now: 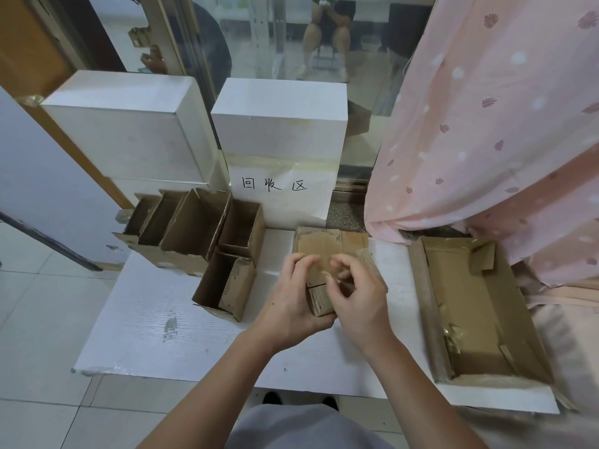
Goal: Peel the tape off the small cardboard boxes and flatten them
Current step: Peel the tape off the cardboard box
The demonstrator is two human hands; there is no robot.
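Note:
My left hand [291,296] grips a small brown cardboard box [319,303] from the left, above the white board [155,319]. My right hand [356,296] is at the box's top, its fingertips pinching a strip of clear tape [334,274]. Just behind the held box lies a flattened piece of cardboard [327,242]. Several small open boxes [194,231] stand in a row at the left, and one more open box [223,286] lies close to my left hand.
A shallow cardboard tray [479,319] with crumpled tape scraps sits at the right. Two white boxes [278,124] stand behind, one with a handwritten paper label. A pink curtain [502,124] hangs at the right. Tiled floor lies to the left.

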